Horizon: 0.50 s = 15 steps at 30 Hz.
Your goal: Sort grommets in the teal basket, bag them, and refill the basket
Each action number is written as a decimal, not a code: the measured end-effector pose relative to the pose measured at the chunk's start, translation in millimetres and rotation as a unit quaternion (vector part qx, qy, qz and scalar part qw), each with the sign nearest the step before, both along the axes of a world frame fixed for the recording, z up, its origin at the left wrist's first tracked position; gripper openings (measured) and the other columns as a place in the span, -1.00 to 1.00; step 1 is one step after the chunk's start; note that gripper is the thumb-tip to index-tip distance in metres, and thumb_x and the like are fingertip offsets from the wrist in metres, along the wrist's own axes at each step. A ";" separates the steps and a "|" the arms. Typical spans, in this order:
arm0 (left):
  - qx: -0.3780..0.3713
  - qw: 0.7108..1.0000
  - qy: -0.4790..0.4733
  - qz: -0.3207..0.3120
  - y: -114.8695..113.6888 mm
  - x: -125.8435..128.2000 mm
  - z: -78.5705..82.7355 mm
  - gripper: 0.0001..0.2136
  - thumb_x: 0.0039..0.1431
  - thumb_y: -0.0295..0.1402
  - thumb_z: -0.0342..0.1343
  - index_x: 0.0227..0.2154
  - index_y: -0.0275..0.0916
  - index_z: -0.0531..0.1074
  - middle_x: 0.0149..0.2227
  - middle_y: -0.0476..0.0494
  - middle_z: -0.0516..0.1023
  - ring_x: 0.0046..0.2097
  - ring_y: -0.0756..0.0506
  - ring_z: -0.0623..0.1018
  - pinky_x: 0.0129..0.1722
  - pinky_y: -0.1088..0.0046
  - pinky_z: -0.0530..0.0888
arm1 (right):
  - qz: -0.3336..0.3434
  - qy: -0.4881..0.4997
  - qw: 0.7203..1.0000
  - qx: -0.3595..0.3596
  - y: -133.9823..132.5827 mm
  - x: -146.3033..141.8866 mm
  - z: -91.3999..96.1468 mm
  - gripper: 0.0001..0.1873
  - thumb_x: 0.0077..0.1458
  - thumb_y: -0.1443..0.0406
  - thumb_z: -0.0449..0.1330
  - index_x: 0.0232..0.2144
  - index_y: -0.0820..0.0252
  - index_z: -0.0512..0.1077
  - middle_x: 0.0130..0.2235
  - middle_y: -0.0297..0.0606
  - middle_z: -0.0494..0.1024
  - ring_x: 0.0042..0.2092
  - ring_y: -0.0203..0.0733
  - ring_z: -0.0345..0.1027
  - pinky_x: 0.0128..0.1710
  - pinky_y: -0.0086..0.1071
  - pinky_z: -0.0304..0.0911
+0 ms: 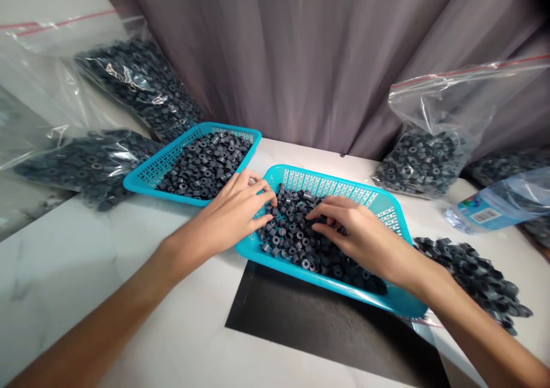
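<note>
A turquoise plastic basket in front of me holds a heap of small dark ring-shaped parts. My left hand rests over the basket's left rim, its fingertips curled onto the parts, pinching at one. My right hand lies on the heap in the middle of the basket, fingers bent and pressed among the parts. What each fingertip holds is too small to make out.
A second turquoise basket of the same parts stands behind left. Clear zip bags of parts lie at the far left, back left and back right. A loose pile lies right, by a plastic bottle. A black mat sits under the basket.
</note>
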<state>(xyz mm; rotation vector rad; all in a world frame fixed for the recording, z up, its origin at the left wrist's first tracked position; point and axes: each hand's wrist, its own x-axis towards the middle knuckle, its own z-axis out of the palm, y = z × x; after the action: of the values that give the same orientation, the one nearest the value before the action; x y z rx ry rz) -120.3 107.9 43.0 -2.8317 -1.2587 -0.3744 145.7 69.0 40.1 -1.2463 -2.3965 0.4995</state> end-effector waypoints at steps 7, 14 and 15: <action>0.034 0.999 0.036 -0.002 -15.5 5.9 -0.8 -0.86 0.30 -0.44 0.16 -0.10 -0.20 0.51 -0.09 -0.16 0.55 0.11 -0.28 0.34 0.15 0.10 0.35 | 0.062 -0.075 0.995 0.027 -7.8 -31.1 5.5 -0.74 0.39 0.36 0.06 0.00 0.16 0.49 0.00 -0.09 0.50 0.05 0.02 0.33 0.05 -0.07 0.37; 0.061 0.997 0.024 0.031 -22.0 12.6 -7.0 -0.88 0.32 -0.43 0.10 -0.14 -0.22 0.50 -0.08 -0.25 0.55 0.15 -0.36 0.34 0.15 0.01 0.38 | 0.012 -0.113 0.992 0.051 -6.0 -58.6 -7.0 -0.84 0.30 0.43 0.13 -0.21 0.21 0.52 -0.07 -0.07 0.53 -0.01 0.03 0.35 -0.07 -0.13 0.39; 0.062 0.997 0.022 0.033 -22.4 12.9 -7.3 -0.89 0.33 -0.44 0.09 -0.16 -0.23 0.50 -0.09 -0.25 0.56 0.14 -0.36 0.34 0.15 0.00 0.38 | 0.007 -0.097 0.994 0.041 -5.3 -56.9 -6.9 -0.87 0.30 0.42 0.16 -0.21 0.20 0.52 -0.08 -0.08 0.53 -0.01 0.02 0.35 -0.06 -0.13 0.38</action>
<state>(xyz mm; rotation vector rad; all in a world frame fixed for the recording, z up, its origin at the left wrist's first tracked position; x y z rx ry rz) -107.4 85.5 35.7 -2.6739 -1.2705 -0.3727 88.8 63.7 33.3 -1.2962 -2.5593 0.2919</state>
